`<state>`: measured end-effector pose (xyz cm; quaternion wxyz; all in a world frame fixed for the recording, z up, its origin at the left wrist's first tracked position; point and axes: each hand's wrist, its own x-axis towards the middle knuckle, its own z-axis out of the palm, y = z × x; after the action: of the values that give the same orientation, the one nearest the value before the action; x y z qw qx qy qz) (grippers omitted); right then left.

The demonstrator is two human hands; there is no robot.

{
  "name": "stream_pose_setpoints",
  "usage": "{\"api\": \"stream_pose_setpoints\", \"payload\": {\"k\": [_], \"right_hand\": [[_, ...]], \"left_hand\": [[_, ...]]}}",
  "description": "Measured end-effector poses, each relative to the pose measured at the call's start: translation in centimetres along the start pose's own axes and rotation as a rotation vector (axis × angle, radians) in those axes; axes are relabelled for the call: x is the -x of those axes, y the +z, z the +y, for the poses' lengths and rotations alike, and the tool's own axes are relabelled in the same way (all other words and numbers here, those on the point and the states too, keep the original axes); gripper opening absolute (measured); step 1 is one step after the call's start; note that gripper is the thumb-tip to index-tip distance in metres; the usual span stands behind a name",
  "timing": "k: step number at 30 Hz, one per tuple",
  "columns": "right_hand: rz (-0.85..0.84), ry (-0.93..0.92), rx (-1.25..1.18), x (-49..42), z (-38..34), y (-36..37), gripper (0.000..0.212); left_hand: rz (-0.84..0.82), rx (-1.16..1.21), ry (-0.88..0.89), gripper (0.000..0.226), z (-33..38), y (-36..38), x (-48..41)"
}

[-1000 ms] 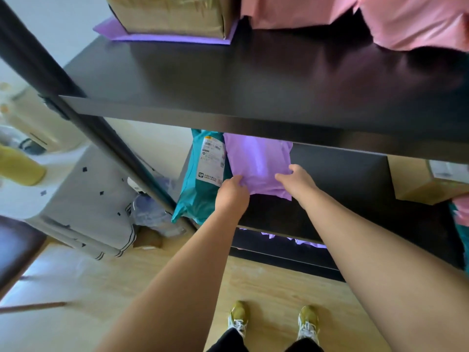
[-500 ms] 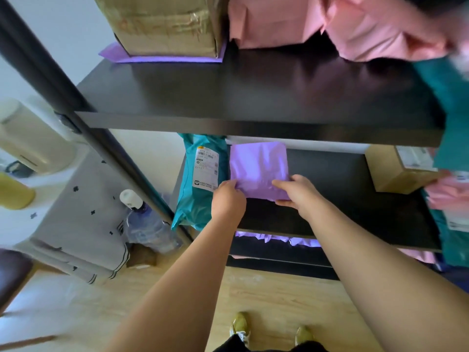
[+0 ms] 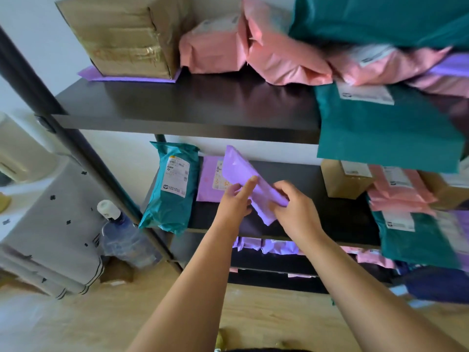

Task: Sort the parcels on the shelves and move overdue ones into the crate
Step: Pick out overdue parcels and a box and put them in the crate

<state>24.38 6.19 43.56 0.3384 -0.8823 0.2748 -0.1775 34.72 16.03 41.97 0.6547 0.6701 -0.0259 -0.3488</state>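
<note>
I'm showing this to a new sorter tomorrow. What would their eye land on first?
Centre frame, a purple plastic mailer tilts above the middle shelf, gripped by the right hand with straight fingers of the left hand laid on it. At upper right, a big teal plastic mailer droops over the upper shelf's front edge, beside a heap of pink plastic mailers.

Two bare forearms point(image 3: 193, 288), left hand point(image 3: 234, 201), right hand point(image 3: 291, 208); dark garment point(image 3: 266, 350) at lower edge, yellowish shoe tip point(image 3: 221, 336)
</note>
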Motion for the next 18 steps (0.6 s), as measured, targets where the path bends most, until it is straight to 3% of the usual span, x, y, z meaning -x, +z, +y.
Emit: {"api": "stream_pose_setpoints", "payload": {"k": [4, 10, 15, 18], "right_hand": [[0.002, -0.264, 0.07, 2.2, 0.4, 0.4, 0.027], [-0.06, -0.39, 0.068, 3.6, 1.2, 1.3, 0.045], [-0.208, -0.242, -0.072, 4.1, 0.3, 0.2, 0.045], [-0.145, -0.068, -0.218, 3.8, -0.1, -0.9, 0.038]], "left_hand": [[-0.03, 0.238, -0.034, 0.065, 0.3, 0.6, 1.2], [0.053, 0.38, -0.112, 0.035, 0.6, -1.0, 2.5], [0.054, 0.446, -0.109, 0.023, 0.7, -2.6, 2.8], [0.029, 0.458, -0.089, 0.021, 0.8, -3.7, 2.7]]}}
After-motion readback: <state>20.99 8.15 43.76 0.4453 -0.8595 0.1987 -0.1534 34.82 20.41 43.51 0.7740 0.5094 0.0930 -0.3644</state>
